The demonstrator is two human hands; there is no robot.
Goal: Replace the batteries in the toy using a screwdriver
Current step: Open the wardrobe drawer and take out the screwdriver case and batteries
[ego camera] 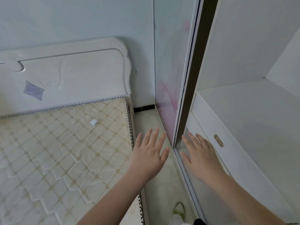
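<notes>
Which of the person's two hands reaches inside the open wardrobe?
The right hand, fingers spread near the drawer; the left hand stays outside, above the floor beside the mattress.

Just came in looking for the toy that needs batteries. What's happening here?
No toy, screwdriver or batteries are in view. A person stands between a bare mattress and an open wardrobe, holding nothing. The left hand hangs over the floor gap with straight fingers; the right hand reaches with straight fingers toward the wardrobe drawer beside the sliding door. A small white object lies on the mattress.
</notes>
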